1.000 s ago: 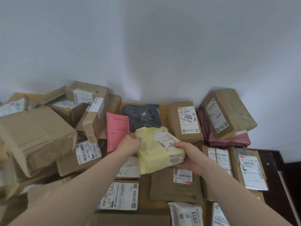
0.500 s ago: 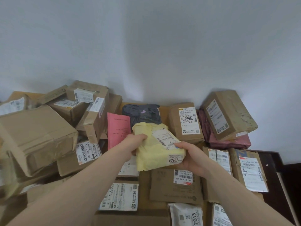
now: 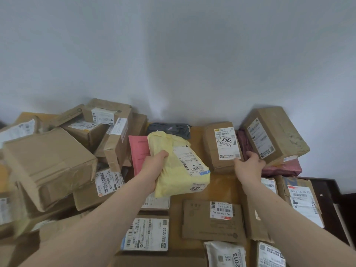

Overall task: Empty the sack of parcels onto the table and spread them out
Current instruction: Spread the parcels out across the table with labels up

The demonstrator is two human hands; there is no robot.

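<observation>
My left hand grips a yellow soft parcel labelled 2010 by its left edge and holds it above the table. My right hand has reached to the right side of the brown box labelled 2004, its fingers against the box's edge and the maroon bag beside it. Whether it grips the box is unclear. Parcels cover the wooden table: a pink envelope, a dark grey bag, a flat cardboard mailer. No sack is in view.
A heap of large cardboard boxes fills the left. A tilted box leans on the maroon bag by the wall at right. Flat parcels line the table's right edge; dark floor lies beyond. A white bag marked 2013 is near me.
My right hand let go of the yellow parcel and moved up and right to the 2004 box. My left hand alone now holds the parcel, lifted and tilted slightly leftward.
</observation>
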